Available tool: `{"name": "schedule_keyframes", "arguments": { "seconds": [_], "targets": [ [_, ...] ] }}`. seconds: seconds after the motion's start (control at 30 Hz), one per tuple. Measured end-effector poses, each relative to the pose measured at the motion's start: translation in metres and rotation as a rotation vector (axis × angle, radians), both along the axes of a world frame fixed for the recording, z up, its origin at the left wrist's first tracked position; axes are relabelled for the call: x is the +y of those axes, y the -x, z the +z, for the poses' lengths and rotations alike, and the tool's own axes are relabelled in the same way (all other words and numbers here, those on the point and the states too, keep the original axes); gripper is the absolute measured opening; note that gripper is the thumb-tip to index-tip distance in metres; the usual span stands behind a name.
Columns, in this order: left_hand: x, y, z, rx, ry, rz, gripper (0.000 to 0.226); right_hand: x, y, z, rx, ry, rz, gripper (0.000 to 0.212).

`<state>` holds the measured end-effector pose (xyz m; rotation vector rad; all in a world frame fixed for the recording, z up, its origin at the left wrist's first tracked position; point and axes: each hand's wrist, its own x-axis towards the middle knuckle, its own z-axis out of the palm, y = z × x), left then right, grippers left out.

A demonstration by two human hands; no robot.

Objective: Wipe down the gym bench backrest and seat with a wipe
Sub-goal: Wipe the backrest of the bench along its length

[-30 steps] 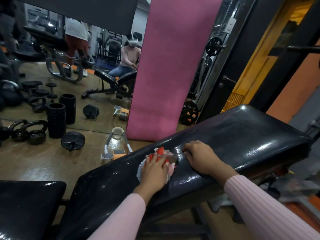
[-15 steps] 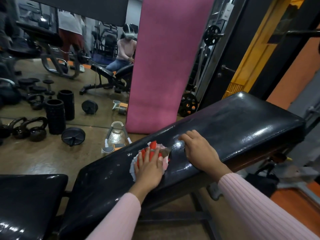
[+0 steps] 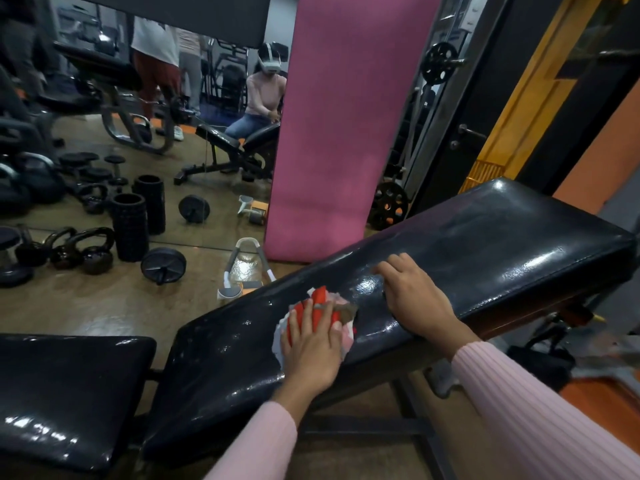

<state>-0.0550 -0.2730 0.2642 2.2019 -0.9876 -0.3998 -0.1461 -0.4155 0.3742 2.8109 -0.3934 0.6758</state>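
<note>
Here, left hand [image 3: 311, 344] flat, fingers straight, pressing wipe [image 3: 341, 308] on backrest [image 3: 485, 244]. Right hand [image 3: 417, 301] rests open beside it, holding nothing. Wipe looks soft, light, maybe damp; press from top with palm. Seat [image 3: 69, 386] lower left.

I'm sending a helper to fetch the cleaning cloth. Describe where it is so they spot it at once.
Find the long black inclined backrest in front of the pink mat. Midway along it, the left hand presses flat on the cloth. It is the only red and white thing on the black padding.
</note>
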Motion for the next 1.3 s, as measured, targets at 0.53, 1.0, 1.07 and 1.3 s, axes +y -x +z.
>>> {"name": "schedule_keyframes", "arguments": {
  "seconds": [0.53,1.0,1.07,1.3],
  "targets": [
    [0.009,-0.011,-0.003,-0.002,-0.029,0.028,0.051,0.004,-0.004,0.000,0.115,0.146,0.048,0.026],
    [0.029,-0.026,-0.030,-0.003,-0.007,0.097,0.049,0.043,-0.036,-0.037,-0.132,-0.132,0.073,0.038],
    [0.043,-0.008,-0.034,-0.038,-0.030,0.095,0.054,0.043,-0.038,-0.038,-0.132,-0.121,0.087,0.037],
    [0.016,-0.013,-0.015,-0.069,0.043,-0.020,0.050,0.041,-0.037,-0.036,-0.313,-0.247,0.070,0.031]
  ]
}}
